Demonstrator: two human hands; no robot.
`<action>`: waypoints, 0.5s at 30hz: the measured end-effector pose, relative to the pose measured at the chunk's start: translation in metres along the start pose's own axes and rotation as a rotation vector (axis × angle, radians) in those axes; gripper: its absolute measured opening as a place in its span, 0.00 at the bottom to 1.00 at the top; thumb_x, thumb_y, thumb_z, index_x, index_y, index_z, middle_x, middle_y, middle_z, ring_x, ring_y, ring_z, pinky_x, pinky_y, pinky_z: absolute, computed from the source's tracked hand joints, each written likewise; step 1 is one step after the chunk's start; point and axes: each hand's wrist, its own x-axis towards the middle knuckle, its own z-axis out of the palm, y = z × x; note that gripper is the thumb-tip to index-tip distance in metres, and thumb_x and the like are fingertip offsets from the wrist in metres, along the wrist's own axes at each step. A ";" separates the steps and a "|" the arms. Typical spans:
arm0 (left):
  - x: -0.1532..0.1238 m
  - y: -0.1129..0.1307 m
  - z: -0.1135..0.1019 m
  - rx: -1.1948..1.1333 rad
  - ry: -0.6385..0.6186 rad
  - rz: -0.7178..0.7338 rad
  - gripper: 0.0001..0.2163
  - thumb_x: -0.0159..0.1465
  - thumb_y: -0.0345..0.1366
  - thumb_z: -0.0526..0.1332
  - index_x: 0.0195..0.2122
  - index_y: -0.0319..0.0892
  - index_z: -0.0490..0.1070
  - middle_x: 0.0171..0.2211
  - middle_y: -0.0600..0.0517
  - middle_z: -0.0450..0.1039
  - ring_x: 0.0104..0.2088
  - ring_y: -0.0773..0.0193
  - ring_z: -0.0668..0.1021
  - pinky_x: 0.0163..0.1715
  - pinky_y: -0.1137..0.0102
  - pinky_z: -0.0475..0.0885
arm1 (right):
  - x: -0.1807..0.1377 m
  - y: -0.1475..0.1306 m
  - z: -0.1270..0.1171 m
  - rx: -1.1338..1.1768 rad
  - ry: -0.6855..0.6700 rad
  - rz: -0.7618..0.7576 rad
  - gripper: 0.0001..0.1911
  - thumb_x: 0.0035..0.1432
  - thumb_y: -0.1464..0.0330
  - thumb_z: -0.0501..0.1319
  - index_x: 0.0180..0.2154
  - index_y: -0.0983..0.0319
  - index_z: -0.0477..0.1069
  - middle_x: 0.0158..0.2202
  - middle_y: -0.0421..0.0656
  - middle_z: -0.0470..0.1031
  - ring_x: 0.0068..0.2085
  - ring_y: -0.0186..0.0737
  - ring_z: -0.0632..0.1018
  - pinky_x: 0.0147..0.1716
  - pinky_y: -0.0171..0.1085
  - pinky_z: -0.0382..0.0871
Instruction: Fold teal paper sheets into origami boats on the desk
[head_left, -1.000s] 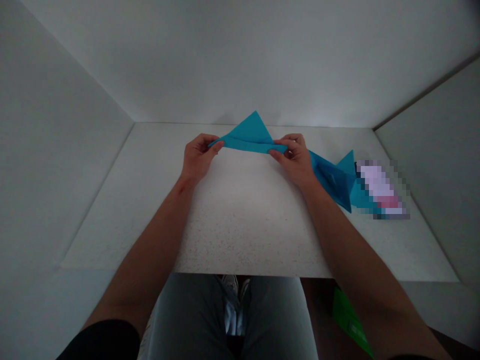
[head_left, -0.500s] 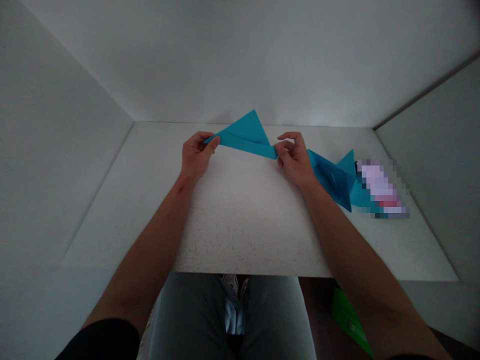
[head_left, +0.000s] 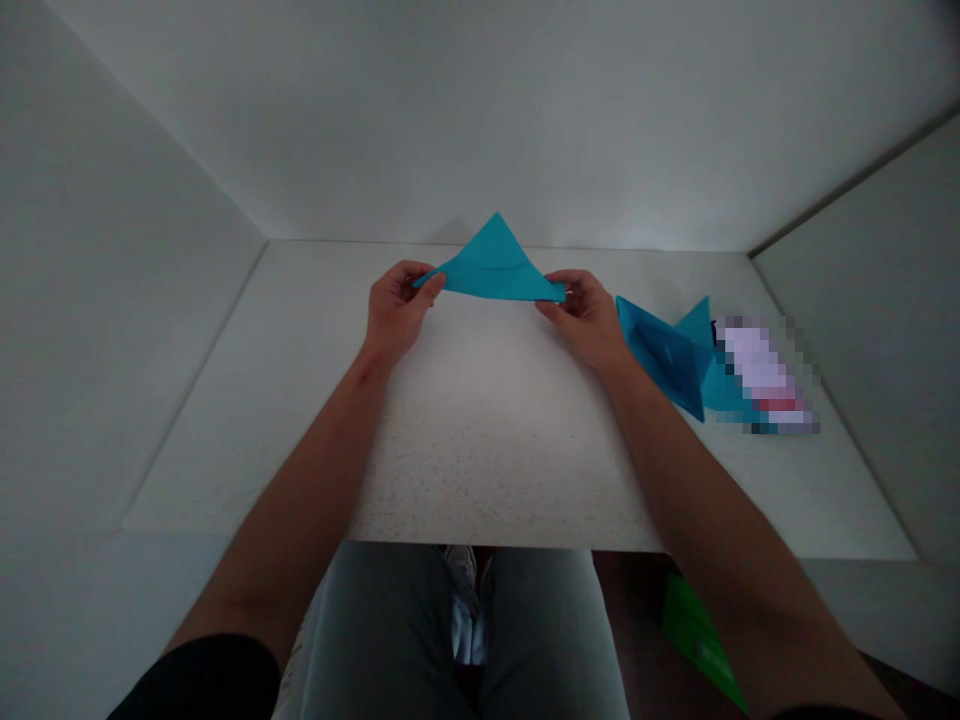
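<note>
A folded sheet of blue paper is held up between my two hands above the far part of the white table, its peak pointing away from me. My left hand pinches the left corner, thumb on the near face. At the opposite corner my right hand has its thumb below and fingers behind the paper. Along the bottom edge the paper bows slightly. Just right of my right hand lies a folded blue paper shape with pointed corners, partly behind my forearm.
Beside the folded shape, more blue paper lies under a blurred pinkish item. White walls close in the table at the back and sides. A green object is below the table edge at right.
My right hand has shifted its grip on the right corner, from a fingertip pinch to thumb below and fingers behind. The paper's peak has moved slightly left and its right end has risen.
</note>
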 end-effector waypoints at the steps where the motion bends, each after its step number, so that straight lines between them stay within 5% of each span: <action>1: 0.000 0.000 0.000 -0.001 -0.004 -0.003 0.23 0.59 0.60 0.75 0.33 0.46 0.74 0.23 0.57 0.70 0.23 0.69 0.71 0.23 0.73 0.66 | 0.001 0.002 0.000 -0.004 0.012 -0.001 0.30 0.56 0.43 0.73 0.52 0.51 0.73 0.39 0.41 0.77 0.32 0.38 0.73 0.26 0.37 0.67; 15: -0.002 -0.002 0.003 -0.001 -0.032 -0.011 0.22 0.59 0.59 0.75 0.34 0.45 0.74 0.26 0.56 0.73 0.23 0.71 0.71 0.23 0.74 0.66 | 0.000 0.000 -0.002 0.021 0.024 0.004 0.21 0.58 0.47 0.72 0.44 0.53 0.76 0.32 0.38 0.75 0.31 0.36 0.73 0.28 0.36 0.67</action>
